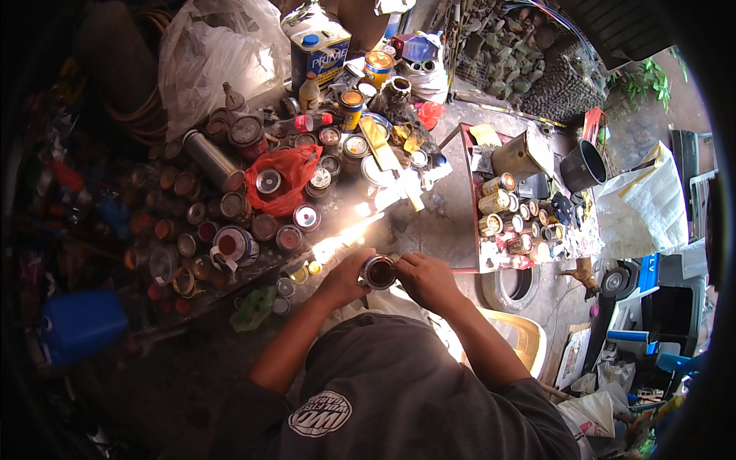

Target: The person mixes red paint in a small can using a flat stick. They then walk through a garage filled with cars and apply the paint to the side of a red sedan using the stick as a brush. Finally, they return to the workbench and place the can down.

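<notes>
In front of my chest I hold a small round metal can point(379, 273) with its top toward me. The inside looks dark reddish brown, with a bright metal rim. My left hand point(346, 277) is wrapped round the can's left side. My right hand point(420, 279) is closed at the rim on the other side, fingertips bent against it. Whether a small tool or lid sits in those right fingers is too small to make out. Beyond my hands stands a crowded table, where a can with a pale lid point(307, 217) is among the nearest.
Several paint cans and jars surround a red plastic bag point(280, 182) on the left table. A metal cylinder point(212, 159) lies there. To the right, a second table point(448, 230) bears more cans beside a black bucket point(583, 165). Below are a tyre point(512, 290) and a yellow chair point(529, 337).
</notes>
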`<control>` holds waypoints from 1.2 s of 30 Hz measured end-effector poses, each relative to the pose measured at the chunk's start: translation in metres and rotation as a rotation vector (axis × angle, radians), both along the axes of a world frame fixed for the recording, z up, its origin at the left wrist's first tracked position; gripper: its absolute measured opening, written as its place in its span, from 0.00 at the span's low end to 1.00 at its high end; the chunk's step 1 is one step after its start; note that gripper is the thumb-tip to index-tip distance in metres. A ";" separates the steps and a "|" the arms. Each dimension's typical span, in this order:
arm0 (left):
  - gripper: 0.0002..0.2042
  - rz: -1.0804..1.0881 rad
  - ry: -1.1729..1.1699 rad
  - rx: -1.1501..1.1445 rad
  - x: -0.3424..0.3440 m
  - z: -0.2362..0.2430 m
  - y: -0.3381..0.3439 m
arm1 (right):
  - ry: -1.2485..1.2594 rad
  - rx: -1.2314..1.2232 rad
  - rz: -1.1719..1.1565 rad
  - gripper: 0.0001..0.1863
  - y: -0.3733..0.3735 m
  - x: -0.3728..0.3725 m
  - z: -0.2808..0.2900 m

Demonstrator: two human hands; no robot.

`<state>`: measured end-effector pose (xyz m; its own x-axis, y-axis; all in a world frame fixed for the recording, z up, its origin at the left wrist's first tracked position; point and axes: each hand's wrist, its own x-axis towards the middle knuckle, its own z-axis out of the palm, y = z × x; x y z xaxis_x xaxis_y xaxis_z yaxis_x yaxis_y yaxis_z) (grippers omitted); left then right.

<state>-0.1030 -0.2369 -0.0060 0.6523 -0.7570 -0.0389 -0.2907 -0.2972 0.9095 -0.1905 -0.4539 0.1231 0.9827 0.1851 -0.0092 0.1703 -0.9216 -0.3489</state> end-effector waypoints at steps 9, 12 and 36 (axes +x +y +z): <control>0.43 0.046 -0.087 -0.047 -0.001 -0.001 -0.004 | -0.128 0.065 -0.005 0.11 0.006 0.000 -0.003; 0.42 0.062 -0.034 -0.056 0.001 -0.002 -0.003 | -0.121 0.137 0.047 0.10 0.011 -0.004 -0.004; 0.43 0.198 -0.287 0.058 -0.010 0.012 -0.024 | -0.090 0.104 -0.251 0.05 0.000 0.002 -0.005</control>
<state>-0.1131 -0.2605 0.0060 0.7768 -0.6166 0.1283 -0.4637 -0.4222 0.7789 -0.1889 -0.4537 0.1179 0.9939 -0.0691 0.0862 -0.0245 -0.8989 -0.4375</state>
